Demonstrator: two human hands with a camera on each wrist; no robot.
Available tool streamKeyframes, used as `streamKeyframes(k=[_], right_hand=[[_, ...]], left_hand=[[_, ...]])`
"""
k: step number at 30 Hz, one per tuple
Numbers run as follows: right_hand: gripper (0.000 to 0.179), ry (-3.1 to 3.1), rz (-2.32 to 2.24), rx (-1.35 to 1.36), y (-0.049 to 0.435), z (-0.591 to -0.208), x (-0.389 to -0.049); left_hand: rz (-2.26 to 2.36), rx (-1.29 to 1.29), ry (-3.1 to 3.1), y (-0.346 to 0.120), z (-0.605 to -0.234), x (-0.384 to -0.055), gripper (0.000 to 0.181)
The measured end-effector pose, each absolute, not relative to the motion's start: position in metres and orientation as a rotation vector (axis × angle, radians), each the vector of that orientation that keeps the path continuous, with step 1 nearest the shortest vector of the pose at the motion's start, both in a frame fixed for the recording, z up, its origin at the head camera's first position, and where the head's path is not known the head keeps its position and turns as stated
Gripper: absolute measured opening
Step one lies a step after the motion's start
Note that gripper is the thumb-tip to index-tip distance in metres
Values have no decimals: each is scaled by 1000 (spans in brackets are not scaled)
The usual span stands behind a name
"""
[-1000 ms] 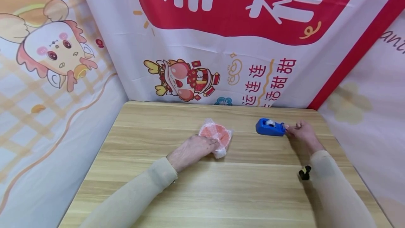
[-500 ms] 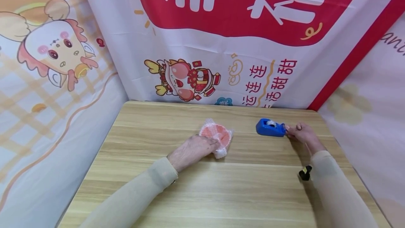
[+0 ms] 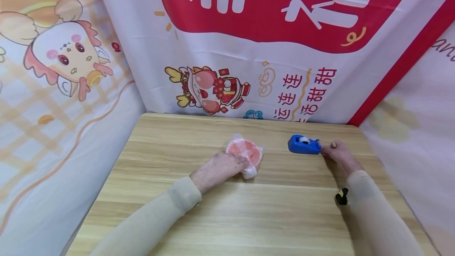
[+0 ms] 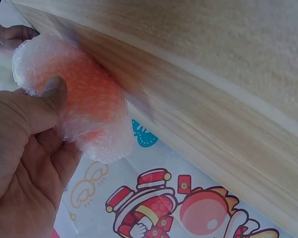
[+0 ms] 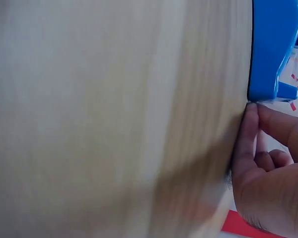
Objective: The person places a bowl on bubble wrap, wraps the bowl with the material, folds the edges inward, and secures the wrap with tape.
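Observation:
A round pink-orange item wrapped in bubble wrap (image 3: pixel 253 154) lies on the table near its middle. My left hand (image 3: pixel 222 169) grips its near left side; in the left wrist view the thumb lies over the bubble wrap and the other fingers are partly hidden beneath. To the right stands a blue tape dispenser (image 3: pixel 302 146) with a roll of clear tape (image 3: pixel 304 140). My right hand (image 3: pixel 339 156) is at its cutter end. In the right wrist view, thumb and forefinger pinch together right at the dispenser's front edge, apparently on the tape's end, which is barely visible.
The wood-grain table (image 3: pixel 270 216) meets a printed cloth (image 3: pixel 213 46) at its back edge, with more cloth on both sides. Beside the right sleeve is a small black item with a yellow mark (image 3: pixel 342 196).
My right hand has shifted slightly down and nearer to me at the dispenser's front end. My left hand keeps its hold on the wrapped item. The head view has turned slightly.

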State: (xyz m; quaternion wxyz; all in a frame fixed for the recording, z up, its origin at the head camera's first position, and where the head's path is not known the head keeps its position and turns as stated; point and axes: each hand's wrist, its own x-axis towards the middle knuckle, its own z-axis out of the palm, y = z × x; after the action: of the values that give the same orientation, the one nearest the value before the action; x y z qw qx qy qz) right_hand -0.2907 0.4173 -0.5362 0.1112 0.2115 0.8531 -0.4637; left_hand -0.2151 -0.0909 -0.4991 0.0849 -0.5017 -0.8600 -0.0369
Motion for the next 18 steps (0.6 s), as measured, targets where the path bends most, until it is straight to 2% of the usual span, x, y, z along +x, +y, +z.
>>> streamKeyframes(k=[6, 11, 18], right_hand=[[28, 2532, -1337, 597, 421, -523, -284], [24, 2671, -1379, 487, 424, -506, -273], [38, 2851, -1209, 288, 401, -480, -265]], left_hand=[[-120, -1512, -2618, -87, -497, -216, 25], [10, -1525, -2675, -83, -496, -217, 32], [-174, -1568, -2697, -80, -497, -210, 34]])
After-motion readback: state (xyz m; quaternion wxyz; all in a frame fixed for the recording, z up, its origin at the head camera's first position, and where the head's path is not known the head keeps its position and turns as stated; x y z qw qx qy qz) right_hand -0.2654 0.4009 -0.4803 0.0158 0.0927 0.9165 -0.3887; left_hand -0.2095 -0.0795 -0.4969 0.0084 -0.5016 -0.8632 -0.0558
